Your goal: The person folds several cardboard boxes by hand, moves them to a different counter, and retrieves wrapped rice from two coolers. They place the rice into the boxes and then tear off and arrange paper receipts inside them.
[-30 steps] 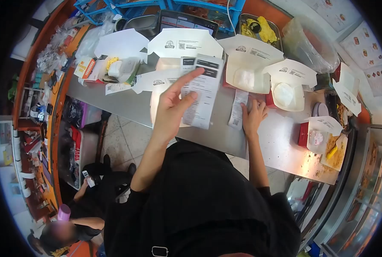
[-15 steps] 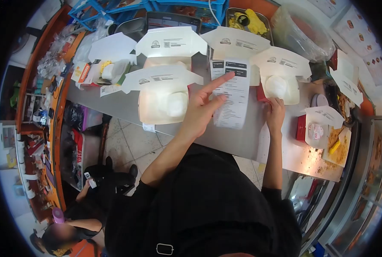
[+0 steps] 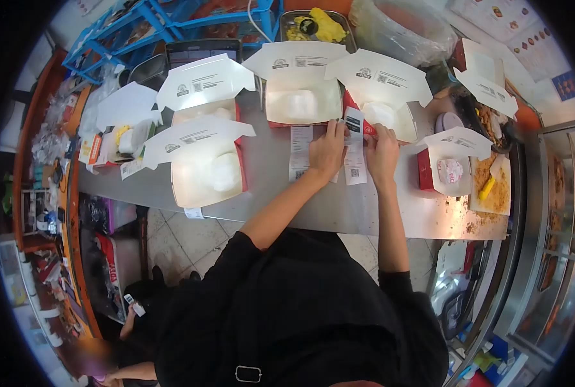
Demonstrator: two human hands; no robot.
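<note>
A narrow printed receipt (image 3: pixel 356 164) hangs at the red front side of an open white-lined takeaway box (image 3: pixel 403 122). My left hand (image 3: pixel 328 153) has its fingers closed at the receipt's upper left edge. On the other side, my right hand (image 3: pixel 382 155) pinches near its upper right edge, against the red front. Exactly where the fingertips grip is partly hidden. A second receipt (image 3: pixel 300 155) lies left of my left hand, in front of the middle open box (image 3: pixel 281 115). White wrapped items (image 3: pixel 381 115) sit inside the boxes.
More open boxes (image 3: pixel 194 177) stand on the left of the metal counter (image 3: pixel 268 206). At right are a small red box (image 3: pixel 426 171) and a crumb-covered board (image 3: pixel 501 193) with a yellow-handled tool (image 3: pixel 487 187). Blue crates (image 3: pixel 133 32) line the back. Another person (image 3: pixel 139 309) is at lower left.
The view has shifted right. My left hand stopped pointing over the receipts and moved to the right box. My right hand moved from that box's front corner to the receipt.
</note>
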